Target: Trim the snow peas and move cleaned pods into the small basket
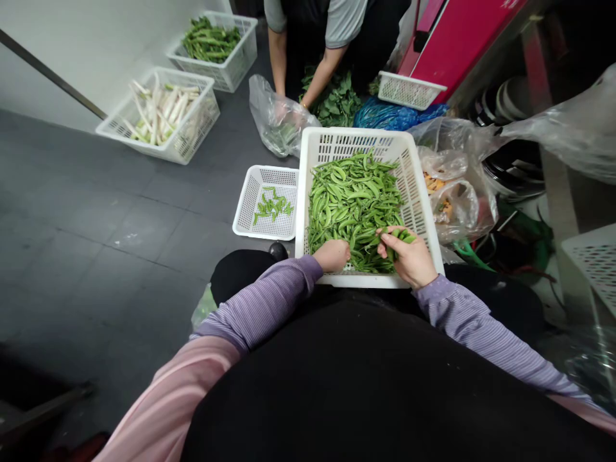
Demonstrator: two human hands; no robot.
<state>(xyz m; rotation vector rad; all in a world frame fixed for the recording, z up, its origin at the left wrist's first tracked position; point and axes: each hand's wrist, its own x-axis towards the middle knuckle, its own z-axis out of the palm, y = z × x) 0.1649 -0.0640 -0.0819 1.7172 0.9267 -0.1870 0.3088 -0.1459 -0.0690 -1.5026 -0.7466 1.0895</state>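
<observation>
A large white basket rests on my lap, filled with green pea pods. Over its front left part, my left hand is closed, and whatever its fingers may hold is hidden. My right hand is closed around several green pods near the front right corner, with pods showing between thumb and fingers. A smaller white basket stands on the floor to the left of the large one, with a small pile of green pods in it.
Baskets of white-stemmed vegetables and leafy greens stand at the back left. Across from me, a person's hands are in a clear plastic bag. Plastic bags and stacked dark pans are at the right.
</observation>
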